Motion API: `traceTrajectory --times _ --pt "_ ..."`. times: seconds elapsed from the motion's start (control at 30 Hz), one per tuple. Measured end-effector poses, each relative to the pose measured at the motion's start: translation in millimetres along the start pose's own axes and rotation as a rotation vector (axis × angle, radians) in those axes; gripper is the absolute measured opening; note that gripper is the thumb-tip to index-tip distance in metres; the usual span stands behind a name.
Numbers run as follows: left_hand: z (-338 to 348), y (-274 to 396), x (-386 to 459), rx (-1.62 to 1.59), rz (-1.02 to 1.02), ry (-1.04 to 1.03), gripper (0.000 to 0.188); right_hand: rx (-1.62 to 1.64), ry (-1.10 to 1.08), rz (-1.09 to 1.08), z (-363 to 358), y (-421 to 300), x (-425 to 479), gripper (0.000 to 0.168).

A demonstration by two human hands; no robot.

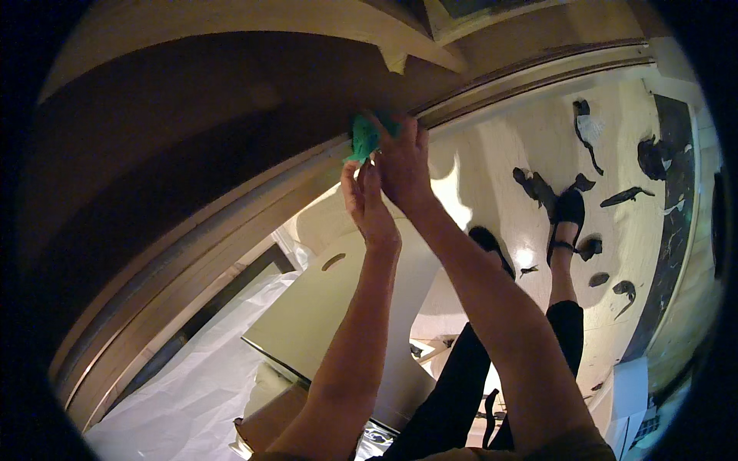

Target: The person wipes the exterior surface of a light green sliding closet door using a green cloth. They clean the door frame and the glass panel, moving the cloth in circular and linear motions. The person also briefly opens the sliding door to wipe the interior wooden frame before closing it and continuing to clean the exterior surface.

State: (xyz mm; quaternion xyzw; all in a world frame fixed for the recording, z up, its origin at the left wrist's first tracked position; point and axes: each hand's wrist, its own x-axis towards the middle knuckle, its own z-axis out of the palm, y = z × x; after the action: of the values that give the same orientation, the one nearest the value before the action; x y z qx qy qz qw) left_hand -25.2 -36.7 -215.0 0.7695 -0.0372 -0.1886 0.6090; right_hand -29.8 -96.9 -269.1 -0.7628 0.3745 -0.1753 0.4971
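Observation:
Both my arms reach up to a wooden rail with grooves (219,213) that curves across the view. A crumpled green cloth or piece of green material (365,137) lies at the rail's edge, between my hands. My right hand (403,164) is on its right side, fingers bent over it and partly blurred; part of the green shows behind the fingers. My left hand (369,201) is just below, fingers pointing up, with the fingertips at the lower edge of the green material. Whether the left fingers grip it is hard to tell. A dark brown panel (202,98) rises behind the rail.
Below stands a pale board or stool top with an oval handle slot (300,305). White sheeting (190,369) lies at the lower left. Several dark scraps (625,197) are scattered on the pale floor (490,155) around my feet in black shoes (569,207). A dark marble strip (671,173) edges the floor.

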Motion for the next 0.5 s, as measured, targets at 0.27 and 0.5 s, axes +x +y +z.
traceTrajectory --times 0.27,0.5 --pt "-38.4 -6.4 29.1 -0.502 -0.357 -0.213 0.026 0.604 0.012 0.513 13.2 -32.8 23.5 0.034" --pt "-44.3 -23.1 57.3 -0.388 -0.518 -0.022 0.022 0.066 -0.292 0.324 54.0 7.4 55.4 0.029"
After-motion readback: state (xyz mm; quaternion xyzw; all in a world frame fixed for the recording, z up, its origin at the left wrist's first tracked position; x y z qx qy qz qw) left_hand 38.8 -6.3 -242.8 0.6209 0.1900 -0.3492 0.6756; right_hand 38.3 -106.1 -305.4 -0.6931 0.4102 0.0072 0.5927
